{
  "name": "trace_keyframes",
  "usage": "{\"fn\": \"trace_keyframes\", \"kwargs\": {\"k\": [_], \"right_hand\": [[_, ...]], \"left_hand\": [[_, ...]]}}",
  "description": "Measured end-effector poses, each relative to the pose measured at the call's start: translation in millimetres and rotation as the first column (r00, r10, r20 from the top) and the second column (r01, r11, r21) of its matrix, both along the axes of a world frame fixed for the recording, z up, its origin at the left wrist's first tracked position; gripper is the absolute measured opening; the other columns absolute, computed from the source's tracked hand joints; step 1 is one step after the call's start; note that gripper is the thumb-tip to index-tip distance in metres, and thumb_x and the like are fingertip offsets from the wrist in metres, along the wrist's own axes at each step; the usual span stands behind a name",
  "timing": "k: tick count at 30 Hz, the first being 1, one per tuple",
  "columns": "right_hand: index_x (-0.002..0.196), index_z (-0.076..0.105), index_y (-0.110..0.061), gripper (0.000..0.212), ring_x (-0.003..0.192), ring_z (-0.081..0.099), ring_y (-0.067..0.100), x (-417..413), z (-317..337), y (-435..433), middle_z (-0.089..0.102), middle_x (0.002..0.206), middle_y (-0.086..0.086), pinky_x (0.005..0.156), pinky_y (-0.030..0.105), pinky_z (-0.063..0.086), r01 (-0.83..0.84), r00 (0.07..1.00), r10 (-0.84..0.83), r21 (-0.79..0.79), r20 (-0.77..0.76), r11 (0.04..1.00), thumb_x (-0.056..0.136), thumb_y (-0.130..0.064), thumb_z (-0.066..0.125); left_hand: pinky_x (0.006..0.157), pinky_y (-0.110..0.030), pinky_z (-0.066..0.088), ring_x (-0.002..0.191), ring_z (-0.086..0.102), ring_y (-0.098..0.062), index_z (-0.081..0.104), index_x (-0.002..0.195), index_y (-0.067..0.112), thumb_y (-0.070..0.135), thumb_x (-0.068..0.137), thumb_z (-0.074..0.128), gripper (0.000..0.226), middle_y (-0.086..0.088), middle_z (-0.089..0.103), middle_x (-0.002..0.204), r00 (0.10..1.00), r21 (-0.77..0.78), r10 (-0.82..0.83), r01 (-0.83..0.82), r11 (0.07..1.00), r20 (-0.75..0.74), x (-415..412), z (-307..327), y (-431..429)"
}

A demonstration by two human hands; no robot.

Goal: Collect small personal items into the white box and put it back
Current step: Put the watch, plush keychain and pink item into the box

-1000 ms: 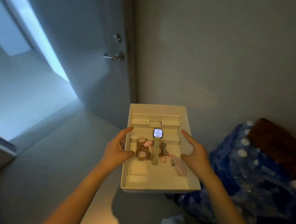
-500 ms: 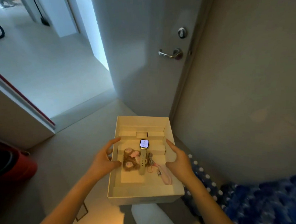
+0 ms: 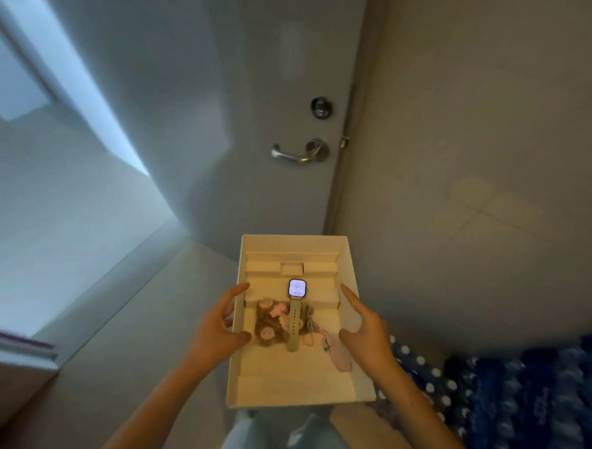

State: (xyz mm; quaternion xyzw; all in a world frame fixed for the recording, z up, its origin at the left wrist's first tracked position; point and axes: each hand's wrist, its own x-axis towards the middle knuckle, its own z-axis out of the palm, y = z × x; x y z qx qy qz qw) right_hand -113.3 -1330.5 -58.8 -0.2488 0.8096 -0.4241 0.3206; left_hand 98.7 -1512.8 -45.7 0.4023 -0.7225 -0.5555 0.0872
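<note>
Resting between both hands, the white box (image 3: 296, 392) is held open-topped and level in front of the person, above their lap. Inside, near its middle, a smartwatch (image 3: 294, 313) lies flat with its lit face toward the far end and its pale strap running toward the near end. A brown plush toy (image 3: 269, 322) with pink patches lies touching the strap's left side. A thin grey cord (image 3: 308, 319) sits just right of the strap, and a pink lanyard (image 3: 339, 353) trails from it toward the right wall. Folded card inserts line the far and near ends.

The left hand (image 3: 215, 326) grips the left wall, thumb hooked over the rim into the box beside the toy, index finger stretched along the outside. The right hand (image 3: 364, 327) grips the right wall in the same way, thumb inside, index finger pointing along the rim; its other fingers are hidden beneath.

Beyond the box stands a grey door (image 3: 224, 117) with a metal lever handle (image 3: 300, 154) and a round lock (image 3: 321, 107) above it. A plain wall (image 3: 479, 165) fills the right side. Low on the right lies a blurred blue heap (image 3: 501, 400) with white dots.
</note>
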Motion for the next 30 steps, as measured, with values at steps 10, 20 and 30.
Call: {"fn": "trace_keyframes", "kwargs": {"k": [10, 20, 30], "right_hand": [[0.139, 0.040, -0.030, 0.077, 0.094, 0.059, -0.002, 70.9, -5.4, 12.6, 0.051, 0.120, -0.021, 0.073, 0.009, 0.049, 0.652, 0.758, -0.652, -0.010, -0.026, 0.758, 0.078, 0.010, 0.065], [0.134, 0.037, -0.042, 0.077, 0.102, 0.052, 0.006, 215.2, 7.6, 56.0, 0.053, 0.118, -0.016, 0.064, 0.005, 0.044, 0.976, 0.217, -0.973, 0.012, -0.081, 0.217, 0.079, 0.001, 0.067], [0.140, 0.035, -0.043, 0.075, 0.099, 0.053, 0.006, 342.3, -28.6, 102.3, 0.053, 0.125, -0.017, 0.073, 0.014, 0.045, 0.991, -0.095, -0.986, 0.085, -0.135, -0.107, 0.082, -0.011, 0.068]], "left_hand": [[0.073, -0.012, 0.051, 0.104, 0.060, -0.003, 0.037, 0.129, 0.048, 0.015, 0.064, 0.079, 0.084, 0.009, 0.058, 0.122, 0.751, -0.046, -0.660, 0.659, 0.750, -0.014, -102.2, -21.3, -80.4], [0.078, -0.019, 0.053, 0.108, 0.059, -0.004, 0.043, 0.126, 0.044, 0.012, 0.056, 0.072, 0.082, 0.005, 0.056, 0.124, 0.208, 0.008, -0.966, 0.978, 0.210, -0.153, -132.0, -15.3, -4.4], [0.070, -0.016, 0.052, 0.105, 0.059, -0.012, 0.043, 0.124, 0.034, -0.020, 0.068, 0.067, 0.081, 0.001, 0.055, 0.119, -0.089, 0.119, -0.973, 0.986, -0.116, -0.213, -77.7, -57.8, 104.6]]}}
